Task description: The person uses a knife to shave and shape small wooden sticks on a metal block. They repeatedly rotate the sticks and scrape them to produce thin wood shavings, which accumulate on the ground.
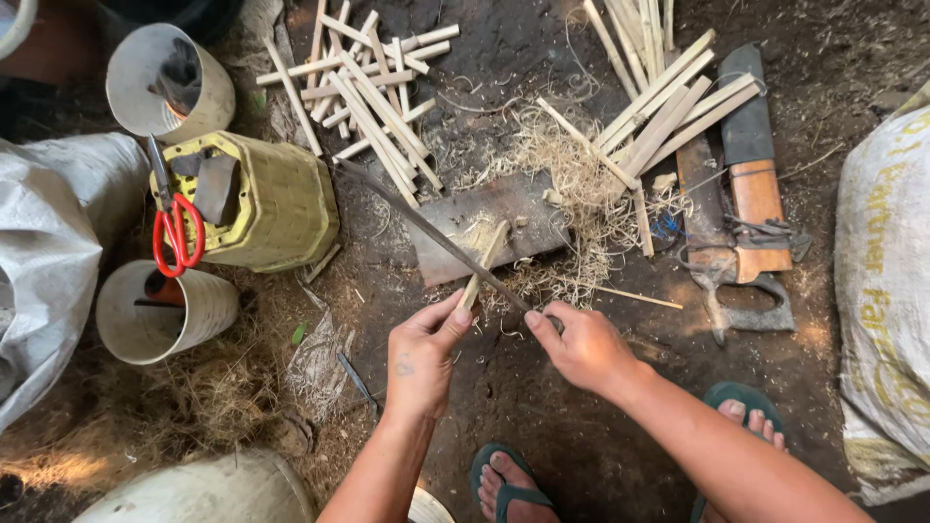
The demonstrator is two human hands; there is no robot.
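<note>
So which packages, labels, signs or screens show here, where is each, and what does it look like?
White woven plastic sack with yellow print: right edge, bulging, standing on the dirt ground.
Plain grey-white woven sack: left edge, crumpled, no print visible.
No signs or screens in view.

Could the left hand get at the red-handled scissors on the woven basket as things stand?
Probably not without letting go: the left hand is pinching a bamboo stick against the long blade. The red-handled scissors lie uncovered on the woven basket, with bare ground between.
</note>
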